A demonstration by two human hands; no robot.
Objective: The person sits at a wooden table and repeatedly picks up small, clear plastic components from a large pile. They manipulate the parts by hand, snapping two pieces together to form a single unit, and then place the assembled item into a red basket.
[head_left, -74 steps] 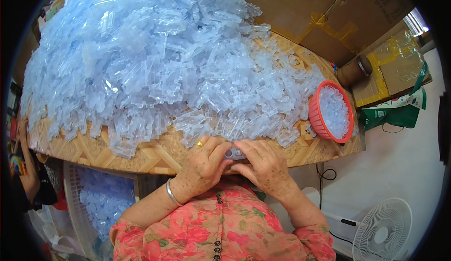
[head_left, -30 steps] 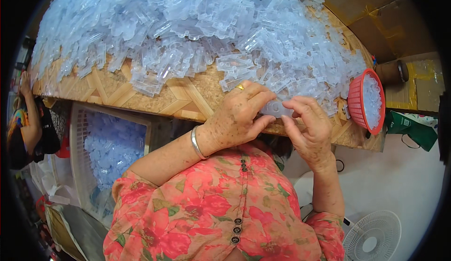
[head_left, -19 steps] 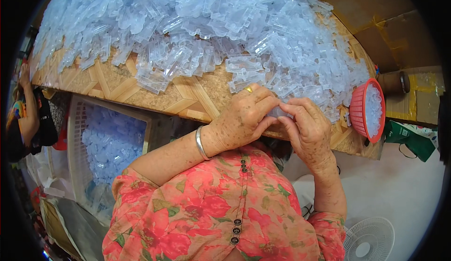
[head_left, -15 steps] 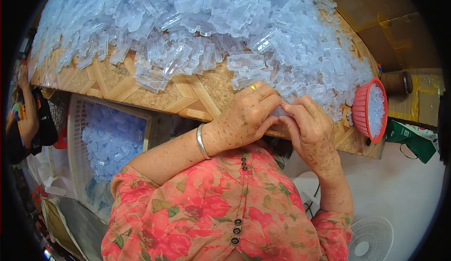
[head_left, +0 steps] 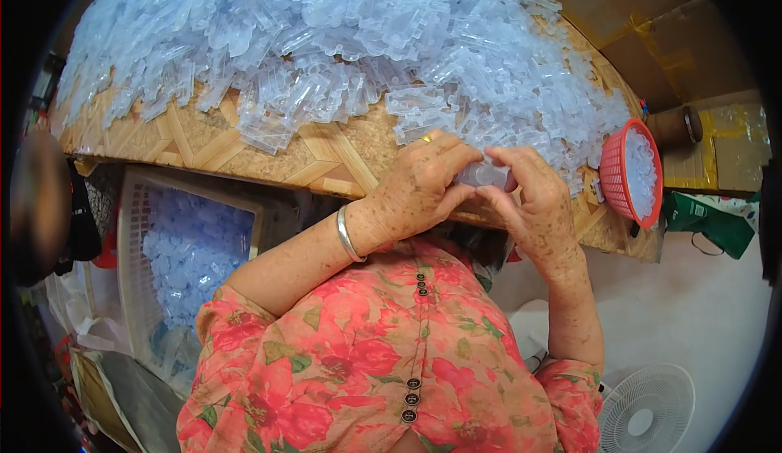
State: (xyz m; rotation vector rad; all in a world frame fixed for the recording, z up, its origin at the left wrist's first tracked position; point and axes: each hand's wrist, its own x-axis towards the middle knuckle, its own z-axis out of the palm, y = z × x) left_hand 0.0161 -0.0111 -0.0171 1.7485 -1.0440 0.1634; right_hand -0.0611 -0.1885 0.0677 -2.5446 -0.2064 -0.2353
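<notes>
My left hand (head_left: 423,184), with a ring and a silver bangle, is closed in a pinch at the table's near edge. Facing it, my right hand (head_left: 535,208) curls in a pinch too. A small clear plastic piece (head_left: 481,175) shows between the fingertips of both hands, partly hidden by them; its exact shape is hard to make out. Just beyond my fingers, a large heap of clear, bluish plastic pieces (head_left: 342,37), flat and oblong, covers much of the wood-patterned table (head_left: 342,156).
Right of the heap, a red plastic basket (head_left: 621,178) holds small clear pieces. Below the table's left side stands a pale crate (head_left: 130,249) of bluish pieces. A white fan (head_left: 648,411) is at lower right, a green bag (head_left: 710,225) beyond the basket. Cardboard (head_left: 676,54) borders the far right.
My fingertips have drawn slightly apart, and the clear piece between them shows more. The whole view has shifted a little. At the far left, another person's arm has given way to a blurred shape.
</notes>
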